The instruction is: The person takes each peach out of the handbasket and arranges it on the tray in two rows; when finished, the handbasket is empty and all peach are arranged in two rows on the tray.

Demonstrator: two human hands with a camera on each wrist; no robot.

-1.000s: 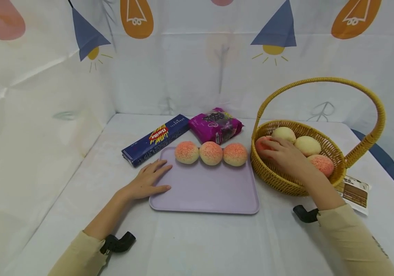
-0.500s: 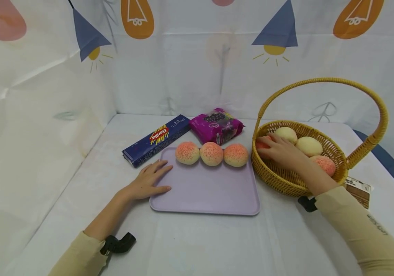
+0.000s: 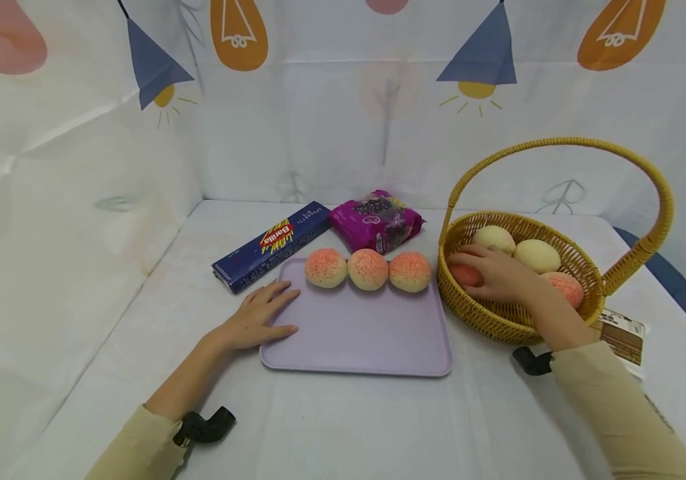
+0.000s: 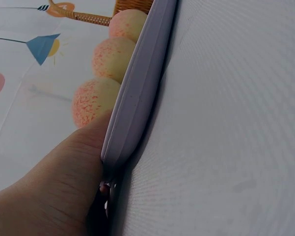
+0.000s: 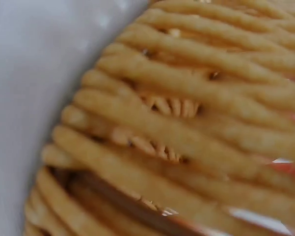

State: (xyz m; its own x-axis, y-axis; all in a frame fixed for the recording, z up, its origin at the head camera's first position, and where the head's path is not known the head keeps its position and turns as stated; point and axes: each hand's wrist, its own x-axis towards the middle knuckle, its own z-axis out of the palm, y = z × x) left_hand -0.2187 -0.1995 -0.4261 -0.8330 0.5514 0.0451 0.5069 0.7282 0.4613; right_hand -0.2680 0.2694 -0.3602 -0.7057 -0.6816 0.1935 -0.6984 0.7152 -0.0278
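Observation:
My left hand (image 3: 251, 321) rests on the left edge of a lilac tray (image 3: 355, 340), fingers spread and straight. Along the tray's back edge sit three pink-speckled peaches (image 3: 368, 270) in a row. On the right, my right hand (image 3: 501, 275) reaches into a wicker basket (image 3: 487, 323) and holds a pink peach (image 3: 465, 275) at its left side, fingers curled over it. Two pale yellow round fruits (image 3: 537, 256) and another pink peach (image 3: 565, 288) lie in the basket beside it. The right wrist view shows only blurred basket weave (image 5: 162, 118); that hand is hidden there.
Behind the tray lie a blue Barilla spaghetti box (image 3: 271, 247) and a purple snack package (image 3: 377, 220). A tall arched handle (image 3: 559, 140) rises over the basket. A brown-and-white packet (image 3: 623, 341) lies partly under the basket's right side. A printed cloth wall (image 3: 343, 133) stands behind.
My right hand has shifted slightly within the basket, its fingers now lower around the peach. The right forearm swung outward, then back. My left hand and the tray have stayed put.

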